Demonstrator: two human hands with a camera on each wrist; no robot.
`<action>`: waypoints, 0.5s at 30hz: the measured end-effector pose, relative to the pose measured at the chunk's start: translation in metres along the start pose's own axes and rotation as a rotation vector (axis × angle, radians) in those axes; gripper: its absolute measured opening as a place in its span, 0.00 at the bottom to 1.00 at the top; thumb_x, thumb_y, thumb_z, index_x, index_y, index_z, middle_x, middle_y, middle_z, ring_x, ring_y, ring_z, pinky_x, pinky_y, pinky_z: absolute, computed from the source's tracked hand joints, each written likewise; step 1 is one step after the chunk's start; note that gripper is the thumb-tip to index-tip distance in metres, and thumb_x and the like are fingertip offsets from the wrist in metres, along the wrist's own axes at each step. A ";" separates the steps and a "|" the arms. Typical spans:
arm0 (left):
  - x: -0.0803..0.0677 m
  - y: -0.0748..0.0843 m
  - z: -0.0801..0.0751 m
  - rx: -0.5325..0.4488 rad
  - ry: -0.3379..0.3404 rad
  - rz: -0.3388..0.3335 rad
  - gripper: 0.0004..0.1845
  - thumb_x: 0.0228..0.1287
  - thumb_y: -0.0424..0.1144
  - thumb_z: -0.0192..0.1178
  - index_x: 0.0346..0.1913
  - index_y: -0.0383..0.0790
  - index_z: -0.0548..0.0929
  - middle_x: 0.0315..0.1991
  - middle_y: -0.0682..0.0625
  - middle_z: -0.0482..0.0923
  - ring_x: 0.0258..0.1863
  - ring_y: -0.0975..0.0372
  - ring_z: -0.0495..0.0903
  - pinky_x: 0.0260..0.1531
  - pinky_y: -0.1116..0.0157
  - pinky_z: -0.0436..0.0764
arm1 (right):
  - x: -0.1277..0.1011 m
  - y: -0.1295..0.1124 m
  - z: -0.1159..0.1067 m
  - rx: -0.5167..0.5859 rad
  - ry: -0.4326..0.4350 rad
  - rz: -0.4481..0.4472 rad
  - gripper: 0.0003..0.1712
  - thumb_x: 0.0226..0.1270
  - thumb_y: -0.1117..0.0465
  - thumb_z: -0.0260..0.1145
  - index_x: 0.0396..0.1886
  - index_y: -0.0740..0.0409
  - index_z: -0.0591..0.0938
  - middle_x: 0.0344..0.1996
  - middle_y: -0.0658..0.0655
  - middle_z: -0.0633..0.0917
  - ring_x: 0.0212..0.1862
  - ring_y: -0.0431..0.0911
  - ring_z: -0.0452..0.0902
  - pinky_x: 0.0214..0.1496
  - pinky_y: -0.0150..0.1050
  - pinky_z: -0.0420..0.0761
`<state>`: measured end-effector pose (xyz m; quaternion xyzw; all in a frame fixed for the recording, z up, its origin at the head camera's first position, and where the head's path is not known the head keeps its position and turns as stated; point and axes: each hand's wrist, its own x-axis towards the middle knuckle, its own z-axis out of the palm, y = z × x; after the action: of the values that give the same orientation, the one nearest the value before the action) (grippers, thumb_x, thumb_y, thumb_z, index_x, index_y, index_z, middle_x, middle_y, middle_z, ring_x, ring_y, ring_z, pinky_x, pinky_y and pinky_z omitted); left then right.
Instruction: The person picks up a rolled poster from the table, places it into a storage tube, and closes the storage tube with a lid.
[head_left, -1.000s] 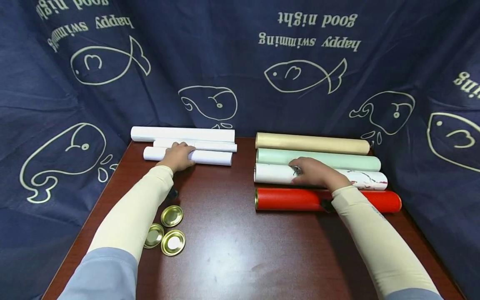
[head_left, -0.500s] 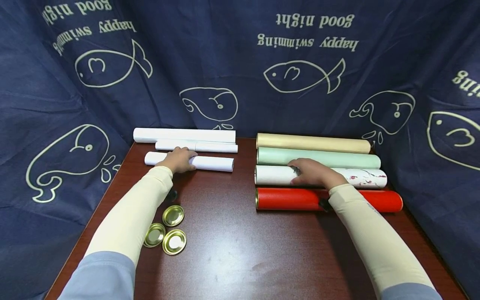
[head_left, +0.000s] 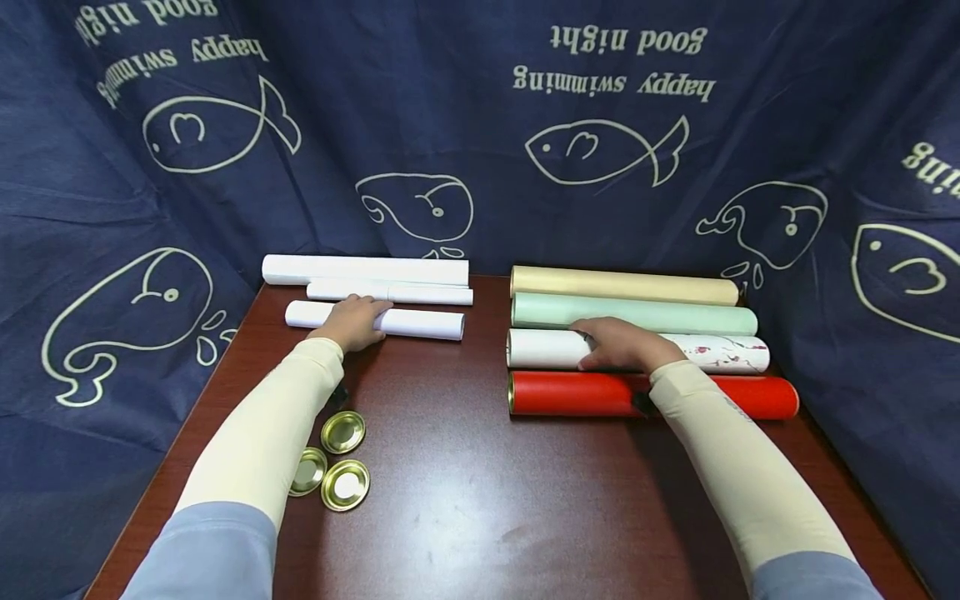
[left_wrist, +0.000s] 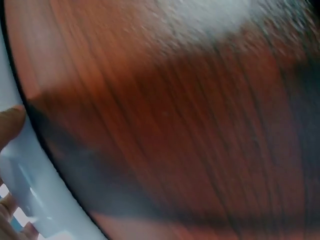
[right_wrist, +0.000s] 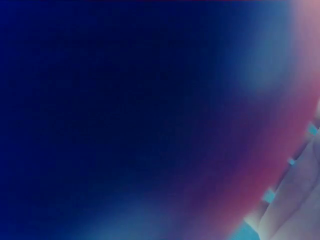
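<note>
In the head view my left hand (head_left: 356, 322) grips the nearest white paper roll (head_left: 423, 323) from above, near its middle. The left wrist view has this roll at its left edge, with the thumb (left_wrist: 10, 125) on one side and fingertips on the other. My right hand (head_left: 621, 343) holds a white cardboard tube with a red floral print (head_left: 723, 353). That tube lies between a pale green tube (head_left: 637, 313) and a red tube (head_left: 570, 393). A close, blurred surface fills most of the right wrist view, with part of the hand at its right edge.
Behind the left hand lie a thin white roll (head_left: 431, 293) and a longer white roll (head_left: 367, 269). A beige tube (head_left: 622, 285) lies at the back right. Three gold metal lids (head_left: 343, 432) sit near the left forearm. Dark blue printed cloth (head_left: 495, 225) surrounds the table (head_left: 480, 500).
The left hand has drawn the nearest white roll slightly toward me, so a gap now separates it from the thin roll. The floral tube's visible print has shifted, as if turned a little.
</note>
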<state>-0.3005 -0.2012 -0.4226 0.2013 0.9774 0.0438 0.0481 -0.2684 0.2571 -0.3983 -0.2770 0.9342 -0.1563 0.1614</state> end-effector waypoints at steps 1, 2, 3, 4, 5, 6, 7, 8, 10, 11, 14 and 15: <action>0.000 -0.001 0.001 0.000 0.007 0.005 0.33 0.63 0.40 0.68 0.69 0.36 0.71 0.64 0.34 0.72 0.61 0.40 0.70 0.61 0.44 0.67 | 0.001 0.000 0.000 0.003 -0.007 -0.001 0.34 0.55 0.62 0.76 0.62 0.60 0.77 0.52 0.58 0.82 0.54 0.54 0.75 0.60 0.53 0.71; 0.000 -0.003 0.001 -0.001 0.017 0.011 0.32 0.62 0.40 0.68 0.68 0.36 0.72 0.63 0.35 0.73 0.61 0.41 0.70 0.62 0.44 0.67 | 0.001 0.001 0.000 0.009 -0.012 0.006 0.35 0.55 0.62 0.76 0.63 0.61 0.76 0.53 0.59 0.82 0.55 0.54 0.75 0.61 0.53 0.71; 0.000 -0.004 0.002 -0.004 0.029 0.017 0.31 0.62 0.39 0.69 0.67 0.36 0.72 0.62 0.35 0.74 0.61 0.41 0.71 0.62 0.44 0.67 | 0.002 0.001 0.000 0.017 -0.016 0.008 0.35 0.55 0.62 0.76 0.64 0.61 0.76 0.54 0.60 0.81 0.56 0.55 0.75 0.62 0.53 0.70; 0.000 -0.005 0.003 -0.008 0.043 0.025 0.31 0.61 0.39 0.69 0.66 0.35 0.73 0.61 0.35 0.75 0.60 0.41 0.71 0.62 0.44 0.67 | 0.002 0.001 0.000 0.020 -0.019 0.006 0.36 0.55 0.62 0.76 0.64 0.62 0.75 0.55 0.61 0.81 0.57 0.55 0.74 0.62 0.54 0.70; 0.000 -0.005 0.003 -0.011 0.057 0.033 0.30 0.61 0.39 0.69 0.65 0.35 0.73 0.61 0.35 0.75 0.60 0.41 0.72 0.61 0.44 0.68 | 0.003 0.001 0.000 0.024 -0.022 0.005 0.36 0.55 0.63 0.76 0.65 0.62 0.75 0.56 0.61 0.80 0.58 0.56 0.74 0.63 0.54 0.70; 0.000 -0.006 0.003 -0.014 0.072 0.044 0.30 0.60 0.38 0.70 0.64 0.35 0.74 0.59 0.35 0.76 0.59 0.41 0.72 0.61 0.44 0.68 | 0.003 0.002 0.000 0.021 -0.022 0.001 0.37 0.55 0.63 0.76 0.65 0.63 0.74 0.57 0.62 0.80 0.59 0.57 0.73 0.63 0.54 0.69; -0.001 -0.006 0.004 -0.017 0.086 0.053 0.29 0.60 0.38 0.70 0.63 0.35 0.75 0.58 0.36 0.77 0.58 0.42 0.73 0.60 0.44 0.68 | 0.003 0.002 0.001 0.022 -0.023 0.000 0.37 0.55 0.63 0.76 0.65 0.63 0.74 0.58 0.63 0.79 0.60 0.57 0.73 0.64 0.54 0.69; -0.001 -0.006 0.004 -0.021 0.099 0.062 0.29 0.60 0.38 0.70 0.63 0.35 0.75 0.57 0.36 0.77 0.58 0.42 0.73 0.60 0.44 0.68 | 0.003 0.002 0.001 0.017 -0.021 -0.005 0.37 0.55 0.63 0.76 0.65 0.63 0.74 0.58 0.63 0.79 0.60 0.58 0.72 0.64 0.54 0.68; -0.003 -0.007 0.004 -0.027 0.110 0.074 0.28 0.59 0.38 0.70 0.62 0.36 0.76 0.56 0.36 0.78 0.57 0.41 0.73 0.58 0.42 0.68 | 0.003 0.003 0.001 0.012 -0.020 -0.024 0.37 0.56 0.63 0.76 0.66 0.64 0.73 0.59 0.64 0.78 0.61 0.59 0.72 0.64 0.55 0.68; -0.005 -0.008 0.003 -0.028 0.109 0.076 0.28 0.59 0.39 0.70 0.61 0.36 0.76 0.56 0.36 0.78 0.57 0.41 0.73 0.58 0.42 0.68 | 0.002 0.003 0.001 0.011 -0.021 -0.029 0.38 0.56 0.63 0.76 0.66 0.64 0.72 0.59 0.65 0.78 0.61 0.59 0.72 0.64 0.55 0.68; -0.009 -0.010 -0.001 -0.031 0.100 0.076 0.28 0.59 0.39 0.70 0.62 0.37 0.76 0.55 0.36 0.78 0.57 0.40 0.73 0.59 0.37 0.64 | 0.000 0.002 0.001 0.007 -0.016 -0.034 0.40 0.56 0.62 0.76 0.68 0.61 0.70 0.53 0.64 0.79 0.55 0.57 0.74 0.60 0.53 0.71; -0.010 -0.011 -0.003 -0.029 0.096 0.076 0.28 0.59 0.39 0.70 0.62 0.37 0.76 0.55 0.36 0.78 0.57 0.39 0.72 0.59 0.36 0.63 | 0.000 0.002 0.001 0.007 -0.011 -0.031 0.40 0.56 0.62 0.76 0.68 0.60 0.70 0.50 0.63 0.79 0.52 0.56 0.74 0.57 0.52 0.72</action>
<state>-0.2958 -0.2160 -0.4202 0.2353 0.9694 0.0695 0.0022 -0.2683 0.2584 -0.4000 -0.2919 0.9283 -0.1606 0.1648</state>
